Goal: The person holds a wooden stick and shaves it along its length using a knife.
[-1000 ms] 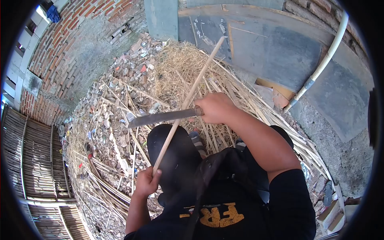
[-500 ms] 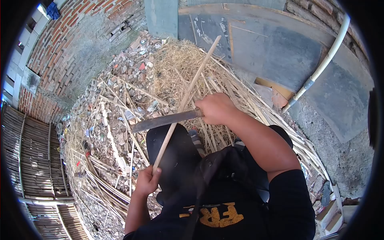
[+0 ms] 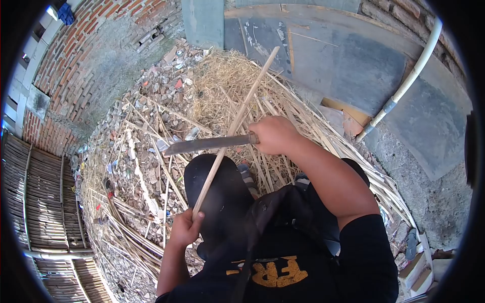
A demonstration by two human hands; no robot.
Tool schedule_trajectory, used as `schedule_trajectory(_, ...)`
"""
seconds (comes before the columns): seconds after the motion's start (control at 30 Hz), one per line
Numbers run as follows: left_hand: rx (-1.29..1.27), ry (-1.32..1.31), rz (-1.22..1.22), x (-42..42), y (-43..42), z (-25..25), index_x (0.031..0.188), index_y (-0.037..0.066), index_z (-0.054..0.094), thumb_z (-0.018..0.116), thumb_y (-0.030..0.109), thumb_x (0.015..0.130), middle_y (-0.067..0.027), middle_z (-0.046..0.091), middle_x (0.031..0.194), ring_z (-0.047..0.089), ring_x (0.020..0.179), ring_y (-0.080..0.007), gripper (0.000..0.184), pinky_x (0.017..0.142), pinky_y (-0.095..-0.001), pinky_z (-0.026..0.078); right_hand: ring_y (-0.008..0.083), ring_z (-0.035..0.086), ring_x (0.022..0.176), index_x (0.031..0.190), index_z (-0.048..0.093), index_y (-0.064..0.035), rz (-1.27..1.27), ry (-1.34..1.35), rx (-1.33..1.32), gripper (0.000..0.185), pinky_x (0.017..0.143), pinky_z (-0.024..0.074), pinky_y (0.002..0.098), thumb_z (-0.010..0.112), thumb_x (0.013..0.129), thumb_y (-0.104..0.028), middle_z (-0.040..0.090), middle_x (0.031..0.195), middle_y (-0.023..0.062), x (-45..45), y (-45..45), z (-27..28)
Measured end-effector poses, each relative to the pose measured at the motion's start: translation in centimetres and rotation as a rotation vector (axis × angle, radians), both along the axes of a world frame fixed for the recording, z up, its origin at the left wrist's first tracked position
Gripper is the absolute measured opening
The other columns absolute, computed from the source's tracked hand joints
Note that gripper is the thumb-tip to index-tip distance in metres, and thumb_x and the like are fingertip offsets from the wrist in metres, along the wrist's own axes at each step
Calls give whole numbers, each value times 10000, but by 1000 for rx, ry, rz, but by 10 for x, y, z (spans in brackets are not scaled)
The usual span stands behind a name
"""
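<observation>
A long pale strip, bamboo by its look (image 3: 244, 104), slants from my left knee up over the straw. Its lower end is in my left hand (image 3: 186, 228), which is closed around it with the thumb on top. My right hand (image 3: 273, 135) grips the short handle of a machete (image 3: 204, 145). The blade lies across the strip, pointing left, at about the strip's middle and above my left knee. Whether the edge bites into the strip, I cannot tell.
Shavings (image 3: 222, 76) and long split strips (image 3: 323, 134) cover the ground ahead and right. Rubble (image 3: 151, 166) lies to the left. Around stand a brick wall (image 3: 96, 55), grey panels (image 3: 348, 70), a white pipe (image 3: 404, 86) and a slatted bamboo screen (image 3: 45, 197).
The machete and my right hand have shifted slightly up along the strip, and the blade is a little more level. My left hand and the strip stay almost still.
</observation>
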State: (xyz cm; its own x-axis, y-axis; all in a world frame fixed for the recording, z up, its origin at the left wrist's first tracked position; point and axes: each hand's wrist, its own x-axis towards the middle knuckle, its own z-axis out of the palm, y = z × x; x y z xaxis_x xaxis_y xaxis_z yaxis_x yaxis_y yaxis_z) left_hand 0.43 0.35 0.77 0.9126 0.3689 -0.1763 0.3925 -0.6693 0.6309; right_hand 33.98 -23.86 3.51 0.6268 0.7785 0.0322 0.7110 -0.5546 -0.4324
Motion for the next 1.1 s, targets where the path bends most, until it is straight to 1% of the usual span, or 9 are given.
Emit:
schedule_trajectory(0.07, 18, -21, -5, 1, 2, 0, 779, -9, 610, 666, 340, 1040, -146, 585, 572, 569, 508, -233, 439, 527, -406, 456, 395, 722, 854, 974, 720, -79, 47, -53, -40, 240, 776, 571, 487, 735, 770, -204, 726, 842, 198, -5, 2, 8)
schedule_trajectory(0.27, 54, -33, -16, -5, 5, 0, 779, -4, 609, 671, 345, 1036, -164, 572, 572, 572, 504, -256, 438, 525, -414, 458, 351, 733, 944, 1051, 746, -59, -462, 284, 135, 284, 850, 576, 473, 695, 810, -199, 757, 957, 170, 71, -26, -28)
schedule_trajectory(0.47, 0, -54, -48, -3, 10, -7, 774, 5, 593, 612, 416, 1065, -132, 564, 564, 571, 511, -235, 504, 528, -415, 455, 363, 727, 925, 1046, 739, -50, -351, 270, 166, 312, 833, 576, 472, 718, 792, -229, 754, 950, 172, 57, -25, -23)
schedule_trajectory(0.5, -6, -51, -53, -1, 9, -6, 774, 6, 591, 605, 421, 1068, -131, 562, 563, 571, 513, -235, 509, 528, -414, 454, 391, 706, 813, 1002, 726, -50, -277, 177, 191, 251, 763, 550, 490, 716, 793, -188, 718, 825, 182, 49, -21, -25)
schedule_trajectory(0.6, -14, -60, -53, 0, 7, -2, 772, 7, 586, 588, 427, 1077, -131, 555, 562, 570, 514, -238, 519, 526, -412, 449, 397, 706, 819, 920, 717, -94, -83, 88, 61, 165, 749, 548, 512, 708, 771, -166, 714, 812, 164, 18, -13, -2)
schedule_trajectory(0.63, -14, -66, -55, 0, 8, -3, 771, 7, 583, 586, 423, 1078, -135, 553, 562, 568, 513, -242, 518, 525, -412, 448, 361, 730, 930, 962, 745, -137, -38, 74, -96, 200, 804, 574, 506, 726, 765, -169, 741, 894, 141, 10, -7, 12)
schedule_trajectory(0.73, 3, -91, -57, -6, 14, -13, 766, 6, 578, 585, 413, 1079, -152, 545, 560, 567, 502, -267, 513, 521, -418, 445, 397, 710, 830, 895, 716, -123, 54, 16, -40, 145, 728, 545, 512, 712, 751, -143, 715, 816, 164, 11, -6, 9)
schedule_trajectory(0.9, 83, -117, -45, -5, 6, -9, 764, 5, 581, 600, 388, 1071, -179, 540, 554, 581, 483, -325, 491, 509, -434, 446, 372, 669, 746, 1106, 743, -27, -295, 251, 214, 351, 725, 528, 462, 783, 839, -252, 698, 792, 194, 57, -26, -24)
schedule_trajectory(1.1, 71, -92, -28, -2, 2, -6, 756, 7, 583, 621, 393, 1061, -165, 557, 552, 583, 485, -319, 494, 512, -431, 454, 360, 735, 947, 1121, 751, -94, -313, 158, 127, 335, 840, 578, 464, 728, 811, -218, 750, 946, 176, 48, -34, -10)
